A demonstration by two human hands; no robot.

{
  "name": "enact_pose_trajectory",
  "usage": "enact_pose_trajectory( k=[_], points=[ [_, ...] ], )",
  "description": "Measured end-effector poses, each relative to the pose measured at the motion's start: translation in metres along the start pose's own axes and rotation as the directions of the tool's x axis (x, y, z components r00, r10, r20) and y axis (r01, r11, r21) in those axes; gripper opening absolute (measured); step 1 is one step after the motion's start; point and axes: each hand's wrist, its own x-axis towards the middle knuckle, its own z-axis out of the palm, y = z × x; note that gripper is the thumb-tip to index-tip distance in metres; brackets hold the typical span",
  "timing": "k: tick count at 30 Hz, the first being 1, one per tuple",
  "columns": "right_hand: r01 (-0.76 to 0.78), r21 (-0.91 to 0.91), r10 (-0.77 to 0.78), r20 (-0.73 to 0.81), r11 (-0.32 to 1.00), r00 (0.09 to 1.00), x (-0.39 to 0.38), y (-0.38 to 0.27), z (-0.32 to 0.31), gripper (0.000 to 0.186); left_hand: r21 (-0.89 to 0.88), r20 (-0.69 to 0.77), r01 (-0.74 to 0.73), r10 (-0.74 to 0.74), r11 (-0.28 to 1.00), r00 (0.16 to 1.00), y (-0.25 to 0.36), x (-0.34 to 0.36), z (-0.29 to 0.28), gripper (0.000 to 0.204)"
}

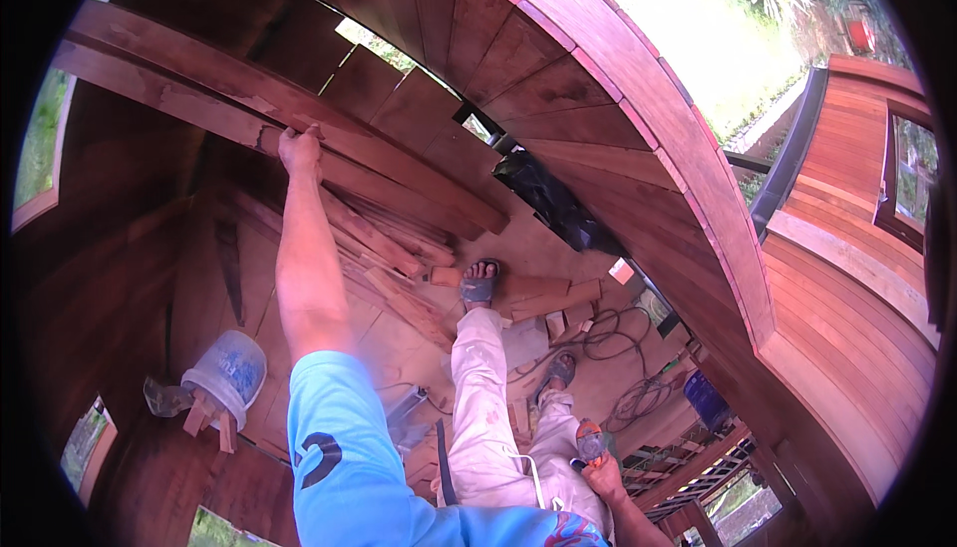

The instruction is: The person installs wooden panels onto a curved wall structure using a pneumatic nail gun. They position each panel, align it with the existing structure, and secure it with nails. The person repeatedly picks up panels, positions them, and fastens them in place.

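My left arm stretches forward, and my left hand is closed on the edge of a long reddish wooden plank. A second, darker plank runs alongside it, just beyond my fingers. Both slope down from the upper left to the floor near the middle. Low on the right, beside my leg, my right hand is wrapped round a small orange and greenish object. It looks like a hand-held power tool, but its exact kind cannot be made out.
Loose wood offcuts litter the floor around my sandalled feet. Black cable lies coiled on the right. At the left a blue-white bucket is tipped over wood pieces. A curved wooden wall with a pale top rail bounds the right side.
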Motion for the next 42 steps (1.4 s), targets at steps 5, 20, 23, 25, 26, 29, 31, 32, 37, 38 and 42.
enact_pose_trajectory(
  k=[5, 20, 23, 25, 26, 29, 31, 32, 37, 38, 42],
  points=[
    [0.015, -0.052, -0.016, -0.031, 0.999, 0.999, 0.013, 0.015, 0.010, 0.049, -0.113, -0.062, 0.076, -0.084, 0.991, 0.995, 0.016, -0.004, 0.002, 0.022],
    [0.133, 0.094, -0.127, -0.061, 0.987, 0.990, -0.022, -0.008, -0.001, 0.061, -0.465, 0.423, 0.219, -0.002, 0.858, 0.906, 0.010, -0.211, -0.051, 0.044],
    [0.140, 0.116, -0.127, -0.119, 0.983, 0.985, -0.028, -0.012, -0.002, 0.056, -0.518, 0.419, 0.249, -0.012, 0.818, 0.908, 0.018, -0.253, -0.066, 0.036],
    [0.167, 0.066, -0.154, -0.161, 0.984, 0.975, -0.036, -0.012, -0.001, 0.049, -0.563, 0.188, 0.182, -0.089, 0.806, 0.978, 0.027, -0.271, -0.071, 0.018],
    [0.236, 0.102, -0.223, -0.128, 0.966, 0.966, -0.041, -0.010, 0.000, 0.047, -0.650, 0.173, 0.282, -0.225, 0.705, 0.959, 0.032, -0.278, -0.069, 0.015],
    [0.277, 0.109, -0.265, -0.113, 0.955, 0.958, -0.051, 0.004, 0.000, 0.040, -0.709, 0.010, 0.133, -0.179, 0.692, 0.984, 0.061, -0.301, -0.066, 0.036],
    [0.217, 0.025, -0.210, -0.154, 0.976, 0.965, -0.053, 0.016, 0.002, 0.044, -0.656, -0.025, 0.058, -0.098, 0.753, 0.995, 0.086, -0.325, -0.070, 0.047],
    [0.161, -0.047, -0.167, -0.164, 0.986, 0.972, -0.053, 0.023, 0.003, 0.046, -0.602, -0.045, -0.025, -0.002, 0.798, 0.999, 0.098, -0.337, -0.073, 0.050],
    [0.252, 0.159, -0.229, -0.147, 0.955, 0.962, -0.050, 0.059, -0.002, 0.041, -0.677, 0.103, 0.122, -0.072, 0.726, 0.992, 0.148, -0.379, -0.089, 0.054],
    [0.258, 0.145, -0.236, -0.151, 0.955, 0.960, -0.051, 0.067, -0.004, 0.041, -0.697, 0.169, 0.148, -0.041, 0.701, 0.985, 0.155, -0.389, -0.093, 0.056],
    [0.279, 0.130, -0.244, -0.234, 0.951, 0.941, -0.048, 0.088, -0.010, 0.042, -0.745, 0.358, 0.241, 0.067, 0.621, 0.931, 0.183, -0.452, -0.094, 0.051]
  ],
)
